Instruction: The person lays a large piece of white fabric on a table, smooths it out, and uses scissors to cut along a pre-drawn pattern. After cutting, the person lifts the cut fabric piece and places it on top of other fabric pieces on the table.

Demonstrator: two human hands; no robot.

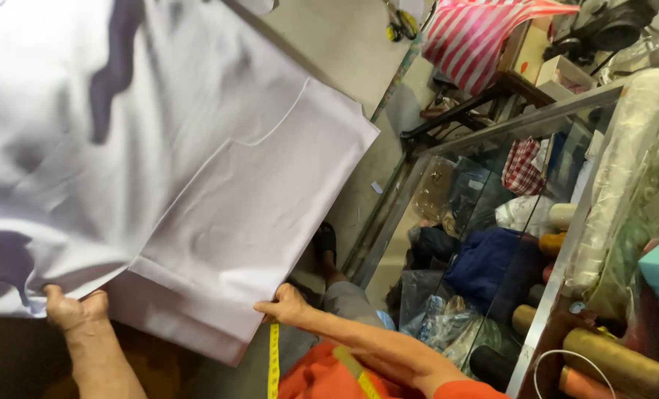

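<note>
A cluttered tailoring workroom seen from above: pale concrete floor, with a glass-fronted display cabinet at right holding folded cloth and thread cones.

Left: the left hand has its grip closed on the lower left edge of a large sheet of pale lilac fabric, fingers curled over the hem and the forearm rising straight from below. The fabric is held up and spread in the air over the floor, filling the upper left of the view; it appears to be doubled, a second layer showing along the lower edge.

Centre: the right hand pinches the lower right edge of the same sheet, thumb and fingers shut on the cloth, wrist bent inward, the forearm reaching across from an orange sleeve. A yellow measuring tape hangs beneath it.

To hold the sheet well, judging from its creases, both grips should pull evenly apart so the edges align and the layers lie flat.

Right: a red-and-white striped bag stands beyond the cabinet.
</note>
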